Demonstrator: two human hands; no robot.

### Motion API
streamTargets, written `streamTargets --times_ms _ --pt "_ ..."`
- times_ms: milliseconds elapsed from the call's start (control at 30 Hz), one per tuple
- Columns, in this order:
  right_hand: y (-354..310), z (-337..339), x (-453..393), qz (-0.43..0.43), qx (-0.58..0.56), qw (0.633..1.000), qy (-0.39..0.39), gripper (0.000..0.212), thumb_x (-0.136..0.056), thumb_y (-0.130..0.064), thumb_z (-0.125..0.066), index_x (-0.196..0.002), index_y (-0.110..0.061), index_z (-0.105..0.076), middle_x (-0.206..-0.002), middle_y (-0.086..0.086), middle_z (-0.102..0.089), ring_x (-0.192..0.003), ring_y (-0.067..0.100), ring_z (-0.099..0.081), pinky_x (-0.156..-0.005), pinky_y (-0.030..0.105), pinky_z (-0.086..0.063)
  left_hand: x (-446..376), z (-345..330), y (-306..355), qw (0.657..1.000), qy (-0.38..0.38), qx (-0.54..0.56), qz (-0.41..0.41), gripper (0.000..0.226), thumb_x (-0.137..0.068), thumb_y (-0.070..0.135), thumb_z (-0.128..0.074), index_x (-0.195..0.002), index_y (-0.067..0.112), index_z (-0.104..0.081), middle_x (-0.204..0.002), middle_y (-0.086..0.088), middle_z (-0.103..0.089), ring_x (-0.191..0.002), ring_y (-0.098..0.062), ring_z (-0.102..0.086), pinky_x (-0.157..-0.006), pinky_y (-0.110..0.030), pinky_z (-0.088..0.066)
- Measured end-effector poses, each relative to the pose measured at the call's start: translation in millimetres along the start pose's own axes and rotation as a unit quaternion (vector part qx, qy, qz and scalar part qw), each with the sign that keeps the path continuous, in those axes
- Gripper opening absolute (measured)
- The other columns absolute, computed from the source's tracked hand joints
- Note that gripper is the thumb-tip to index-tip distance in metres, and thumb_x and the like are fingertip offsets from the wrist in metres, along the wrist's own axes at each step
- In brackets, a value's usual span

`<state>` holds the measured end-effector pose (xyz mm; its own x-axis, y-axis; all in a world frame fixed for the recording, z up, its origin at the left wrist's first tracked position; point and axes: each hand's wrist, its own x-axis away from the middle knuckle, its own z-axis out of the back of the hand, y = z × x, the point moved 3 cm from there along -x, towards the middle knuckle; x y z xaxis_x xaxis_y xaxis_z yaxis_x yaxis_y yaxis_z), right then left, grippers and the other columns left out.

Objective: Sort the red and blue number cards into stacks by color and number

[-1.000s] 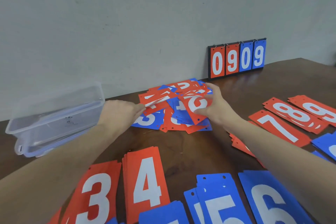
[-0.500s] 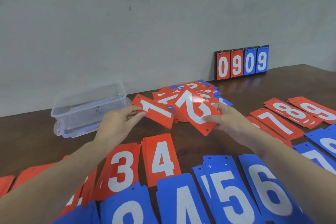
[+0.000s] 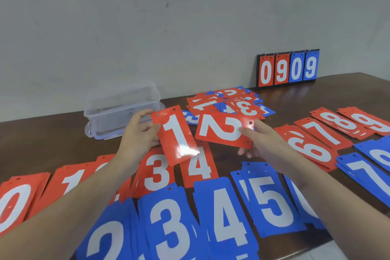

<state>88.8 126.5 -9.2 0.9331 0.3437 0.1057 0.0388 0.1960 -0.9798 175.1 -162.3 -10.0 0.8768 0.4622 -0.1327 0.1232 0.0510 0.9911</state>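
My left hand (image 3: 139, 133) holds a red 1 card (image 3: 176, 135) upright above the table. My right hand (image 3: 263, 143) pinches a red 2 card (image 3: 223, 131) that lies sideways in the air beside it. Behind both lies the mixed pile of red and blue cards (image 3: 228, 103). Sorted red stacks run in a row: 0 (image 3: 14, 202), 1 (image 3: 69, 179), 3 (image 3: 156, 171), 4 (image 3: 199, 167), 6 (image 3: 310, 150), 7 (image 3: 322, 131), 8 (image 3: 339, 122), 9 (image 3: 367, 121). Blue stacks lie nearer me: 2 (image 3: 105, 238), 3 (image 3: 168, 226), 4 (image 3: 228, 217), 5 (image 3: 272, 200), 7 (image 3: 367, 175).
A clear plastic box (image 3: 122, 107) stands upside down on its lid at the back left. A small scoreboard (image 3: 288, 68) reading 0909 leans against the wall. The brown table's front edge (image 3: 316, 249) shows at the bottom right.
Both hands have lifted the red 1 and red 2 cards off the pile and drawn them toward me, over the sorted rows. My view has tilted down and nearer.
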Motion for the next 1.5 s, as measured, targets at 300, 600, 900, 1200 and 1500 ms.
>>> streamTargets --times_ms 300,600,900,1200,1500 --pt "-12 -33 -3 0.009 -0.018 1.000 -0.015 0.014 -0.094 -0.027 -0.069 -0.104 -0.018 -0.068 -0.067 -0.007 -0.066 -0.065 0.010 -0.051 -0.063 0.023 -0.043 18 47 3 0.999 0.019 -0.023 0.022 0.037 -0.099 0.004 -0.057 -0.129 0.025 -0.054 -0.081 0.001 -0.071 -0.062 -0.007 -0.066 -0.055 -0.023 -0.054" --pt "-30 -119 -24 -0.017 -0.019 0.997 -0.072 0.018 -0.102 -0.034 -0.054 -0.118 -0.025 -0.061 -0.102 0.005 -0.077 -0.092 0.024 -0.075 -0.085 0.043 -0.060 35 131 5 0.988 0.102 -0.104 0.043 0.041 -0.097 0.006 -0.055 -0.126 0.033 -0.060 -0.087 0.001 -0.068 -0.070 -0.014 -0.059 -0.062 -0.030 -0.045" --pt "-33 -201 -24 0.005 0.033 0.985 -0.172 0.018 -0.097 -0.017 -0.052 -0.110 -0.023 -0.063 -0.096 0.005 -0.076 -0.085 0.019 -0.073 -0.071 0.035 -0.058 60 221 -4 0.964 0.170 -0.186 0.081 0.041 -0.095 0.006 -0.053 -0.130 0.027 -0.060 -0.085 0.006 -0.068 -0.065 -0.005 -0.062 -0.061 -0.024 -0.045" --pt "-35 -251 -30 0.032 0.105 0.967 -0.230 0.035 -0.090 -0.013 -0.067 -0.119 -0.026 -0.052 -0.100 0.010 -0.075 -0.090 0.028 -0.075 -0.078 0.043 -0.059 56 234 -18 0.932 0.158 -0.317 0.075 0.055 -0.090 0.002 -0.061 -0.139 0.025 -0.053 -0.097 -0.001 -0.063 -0.082 -0.016 -0.061 -0.067 -0.024 -0.045" --pt "-33 -290 -38 0.153 0.289 0.922 -0.208 0.041 -0.087 -0.017 -0.070 -0.121 -0.025 -0.047 -0.110 -0.003 -0.065 -0.080 0.018 -0.069 -0.065 0.031 -0.056 56 228 -16 0.823 0.132 -0.549 0.059 0.053 -0.086 0.023 -0.071 -0.135 0.037 -0.056 -0.143 0.003 -0.044 -0.137 -0.027 -0.033 -0.110 -0.046 -0.028"
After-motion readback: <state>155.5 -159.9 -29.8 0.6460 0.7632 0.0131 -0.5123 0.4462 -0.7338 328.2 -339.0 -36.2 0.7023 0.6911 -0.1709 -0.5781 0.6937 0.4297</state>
